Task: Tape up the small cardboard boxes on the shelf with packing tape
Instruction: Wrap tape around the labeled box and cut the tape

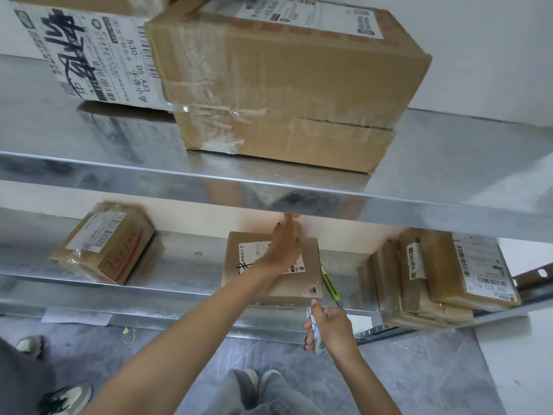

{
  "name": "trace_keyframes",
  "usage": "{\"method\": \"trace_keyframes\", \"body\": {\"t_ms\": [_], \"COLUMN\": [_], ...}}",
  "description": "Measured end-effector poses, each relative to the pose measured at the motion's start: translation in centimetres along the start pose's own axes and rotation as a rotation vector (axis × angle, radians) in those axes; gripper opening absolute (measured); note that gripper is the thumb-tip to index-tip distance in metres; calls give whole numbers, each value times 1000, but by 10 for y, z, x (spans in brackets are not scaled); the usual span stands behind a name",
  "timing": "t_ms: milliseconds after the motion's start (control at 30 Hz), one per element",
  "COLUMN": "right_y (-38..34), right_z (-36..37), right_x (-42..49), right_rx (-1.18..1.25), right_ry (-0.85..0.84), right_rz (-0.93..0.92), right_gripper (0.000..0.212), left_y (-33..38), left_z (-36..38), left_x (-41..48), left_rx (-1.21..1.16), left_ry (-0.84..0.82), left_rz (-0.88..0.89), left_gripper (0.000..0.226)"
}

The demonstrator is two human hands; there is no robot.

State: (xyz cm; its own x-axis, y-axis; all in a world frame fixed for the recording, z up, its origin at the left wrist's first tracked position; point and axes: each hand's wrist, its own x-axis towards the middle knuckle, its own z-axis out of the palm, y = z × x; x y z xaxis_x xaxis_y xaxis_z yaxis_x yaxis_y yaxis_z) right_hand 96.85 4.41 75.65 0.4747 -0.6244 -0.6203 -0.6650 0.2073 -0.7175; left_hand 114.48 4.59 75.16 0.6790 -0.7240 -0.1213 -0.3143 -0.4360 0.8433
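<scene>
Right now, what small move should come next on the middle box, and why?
Probably draw the tape roll down over the near edge of the box. The left hand presses on the box top's far side, steadying it, while the right hand grips the roll just off the front right corner. A green cutter lies beside the box.

Arms: left forearm (191, 319) and right forearm (368, 378) bare to the frame edge. Fingernails on left hand (284, 244) and right hand (332, 324) look dark. At 6 o'clock: light grey trousers (269, 399), creased at the hem, over shoes (248, 381) with pale grey rounded toes.
</scene>
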Motion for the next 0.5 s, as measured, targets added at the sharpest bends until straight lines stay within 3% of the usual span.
{"method": "trace_keyframes", "body": {"t_ms": [67,200,233,367,500], "right_y": [0,0,0,-5,-15], "right_z": [0,-1,-1,-1,-6], "right_x": [0,0,0,1,-5], "right_rx": [2,-4,-5,10,129], "right_ry": [-3,-4,-4,-13,-2], "right_rz": [-5,-6,-8,9,4], "right_gripper": [52,52,52,54,58], "left_y": [-4,-29,-37,-40,-19], "left_z": [-19,-34,-32,-29,-39], "left_x": [-20,-71,-78,-79,-73], "left_rx": [126,781,879,1057,1000], "left_ry": [-87,-375,-400,-359,-507], "left_rz": [108,187,197,248,172], "left_gripper": [41,103,109,92,80]}}
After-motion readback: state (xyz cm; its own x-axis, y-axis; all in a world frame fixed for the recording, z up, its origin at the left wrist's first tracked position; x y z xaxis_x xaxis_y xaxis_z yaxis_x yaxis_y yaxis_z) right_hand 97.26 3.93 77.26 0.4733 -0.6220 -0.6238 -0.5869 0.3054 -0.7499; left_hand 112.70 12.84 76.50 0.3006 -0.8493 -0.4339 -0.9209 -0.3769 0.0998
